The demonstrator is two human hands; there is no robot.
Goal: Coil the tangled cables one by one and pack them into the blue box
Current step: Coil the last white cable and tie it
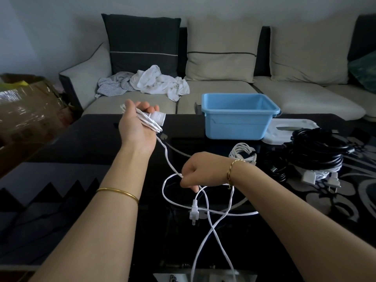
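My left hand [136,123] is raised over the black table, palm up, and grips several loops of a white cable [205,202] together with its white cylindrical end piece. From there the cable runs down to my right hand [198,170], which pinches it lower and nearer to me. Beyond that hand the cable lies in loose crossing loops, with its white plug [193,213] hanging near the front. The blue box [237,117] stands open at the far edge of the table; I see nothing inside it.
A small white coiled cable [243,154] lies right of my right hand. A pile of black cables [317,148] and a white plug with cable [317,176] sit at the right. A white lid [289,129] lies behind them. A sofa with crumpled cloths [152,82] stands beyond the table.
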